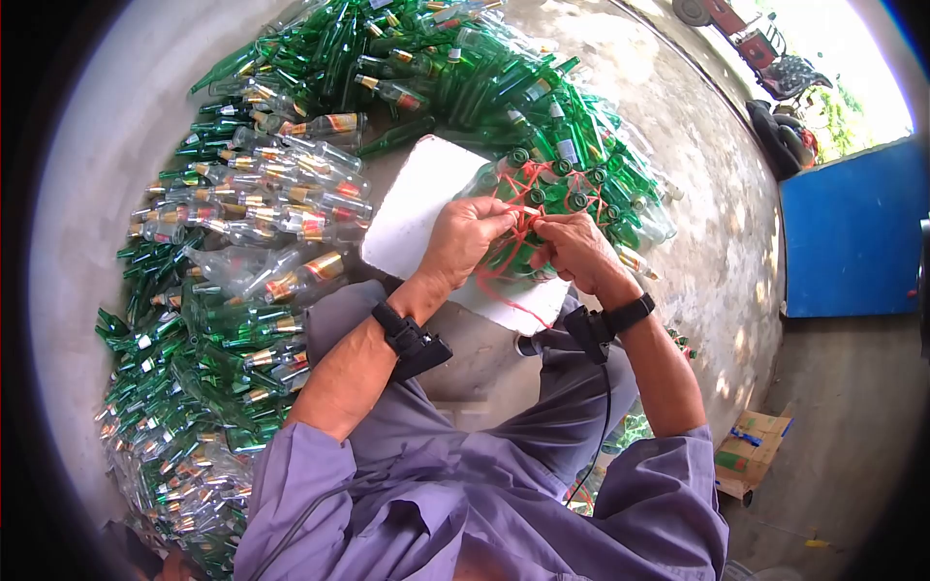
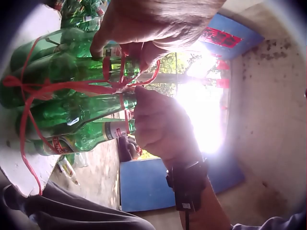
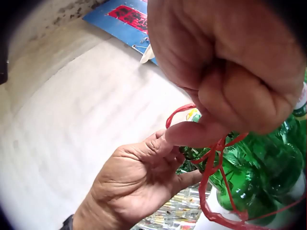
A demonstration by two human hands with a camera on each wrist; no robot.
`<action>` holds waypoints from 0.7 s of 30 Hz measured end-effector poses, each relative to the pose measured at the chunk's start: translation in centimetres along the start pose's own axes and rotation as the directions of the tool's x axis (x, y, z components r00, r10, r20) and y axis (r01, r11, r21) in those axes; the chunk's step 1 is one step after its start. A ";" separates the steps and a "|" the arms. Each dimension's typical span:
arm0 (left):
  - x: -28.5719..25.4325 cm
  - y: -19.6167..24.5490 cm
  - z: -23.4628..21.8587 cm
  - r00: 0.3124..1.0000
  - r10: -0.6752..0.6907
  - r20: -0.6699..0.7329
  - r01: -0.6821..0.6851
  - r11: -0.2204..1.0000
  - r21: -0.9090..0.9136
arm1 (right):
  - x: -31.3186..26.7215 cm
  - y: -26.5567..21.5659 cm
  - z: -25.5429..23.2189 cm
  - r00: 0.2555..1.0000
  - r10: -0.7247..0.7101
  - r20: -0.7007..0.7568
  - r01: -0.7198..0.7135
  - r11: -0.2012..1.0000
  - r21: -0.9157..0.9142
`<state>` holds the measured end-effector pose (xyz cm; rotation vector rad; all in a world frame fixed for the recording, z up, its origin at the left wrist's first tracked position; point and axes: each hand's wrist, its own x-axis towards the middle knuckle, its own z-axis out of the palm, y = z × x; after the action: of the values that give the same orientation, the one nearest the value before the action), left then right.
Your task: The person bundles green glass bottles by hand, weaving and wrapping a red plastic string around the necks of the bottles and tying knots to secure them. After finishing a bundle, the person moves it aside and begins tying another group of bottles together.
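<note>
A bundle of green glass bottles (image 1: 552,198) stands on a white block (image 1: 402,213) before the person's knees, necks up. Red plastic string (image 2: 72,87) wraps around the bottles and crosses over their necks; one loose end trails across the block. Over the near side of the bundle, the left hand (image 1: 460,237) pinches the string between thumb and fingers. Close beside it, the right hand (image 1: 581,252) grips the string with curled fingers, its thumb (image 3: 192,134) pressed along it. The hands nearly meet at the bottle necks, and they hide part of the string there.
Loose clear bottles (image 1: 291,208) and green bottles (image 1: 339,58) lie heaped on the floor in an arc at left and beyond the block. A blue panel (image 1: 852,242) stands at right, with a flattened cardboard box (image 1: 751,450) nearer the person. A red vehicle (image 1: 736,39) is outside.
</note>
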<state>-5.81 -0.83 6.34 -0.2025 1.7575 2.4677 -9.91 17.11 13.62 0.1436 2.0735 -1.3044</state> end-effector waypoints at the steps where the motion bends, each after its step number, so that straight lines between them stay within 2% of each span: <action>1: 0.0 0.0 0.0 1.000 -0.002 -0.001 0.002 1.000 -0.002 | 0.3 0.3 0.1 1.000 0.002 0.001 -0.002 1.000 -0.002; 3: 0.1 0.0 0.1 1.000 -0.013 -0.009 0.013 1.000 -0.012 | 1.3 1.6 0.2 0.989 -0.129 -0.067 0.122 0.988 -0.094; 4: 0.2 -0.2 0.1 1.000 -0.013 -0.009 0.013 1.000 -0.014 | 1.7 2.1 0.3 0.989 -0.128 -0.067 0.122 0.988 -0.096; 6: 0.2 -0.2 0.2 0.999 0.038 0.006 -0.038 0.999 -0.020 | 2.1 2.7 0.5 0.947 -0.299 -0.115 0.270 0.939 -0.211; 10: 0.1 -0.1 0.1 0.999 0.045 -0.004 -0.045 0.998 0.045 | 2.1 2.6 0.8 0.929 -0.341 -0.142 0.283 0.904 -0.320; 12: 0.3 -0.2 0.1 0.998 0.054 -0.009 -0.053 0.994 0.101 | 2.7 3.1 0.5 0.865 -0.482 -0.139 0.373 0.803 -0.464; 16: 0.4 -0.3 0.1 0.999 0.034 -0.023 -0.031 0.993 0.118 | 3.1 2.7 0.6 0.854 -0.493 -0.167 0.312 0.740 -0.596; 18: 0.5 -0.3 0.2 0.999 0.007 -0.046 -0.001 0.993 0.116 | 2.9 2.2 1.1 0.816 -0.501 -0.289 0.173 0.688 -0.704; 21: 0.6 -0.5 0.1 0.999 0.031 -0.028 -0.027 0.993 0.113 | 3.3 2.0 1.2 0.810 -0.499 -0.307 0.092 0.626 -0.775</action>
<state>-6.35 -0.61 5.83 -0.2060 1.9181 2.3878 -11.03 16.31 9.83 -0.2917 3.0399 -0.4951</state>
